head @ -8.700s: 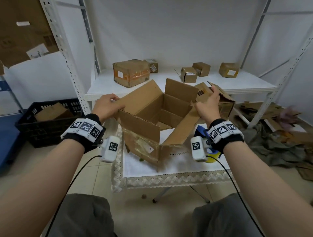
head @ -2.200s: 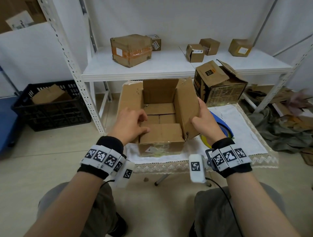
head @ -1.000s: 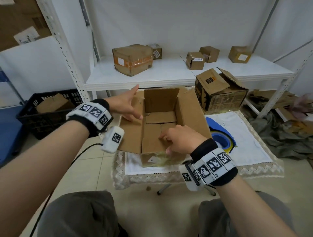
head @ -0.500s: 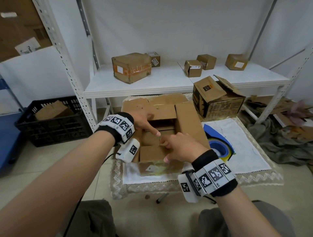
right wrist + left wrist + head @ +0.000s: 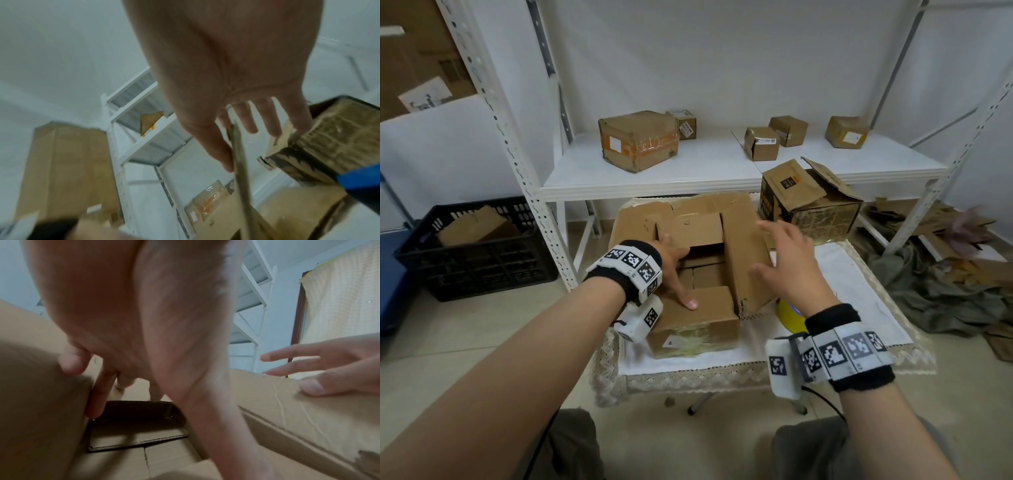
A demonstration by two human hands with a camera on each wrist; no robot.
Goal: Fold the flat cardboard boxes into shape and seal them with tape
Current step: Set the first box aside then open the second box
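The left hand has straight fingers; its thumb presses the near flap down, and the other fingers reach to the far flap. The right hand is spread and released, with its thumb touching the right flap. The cardboard box stands on a white lace-edged cloth, its top partly open. A yellow tape roll lies just right of it.

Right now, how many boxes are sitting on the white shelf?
5: big taped box at left, tiny box behind it, two small boxes mid-right, one far right. Others could hide behind.
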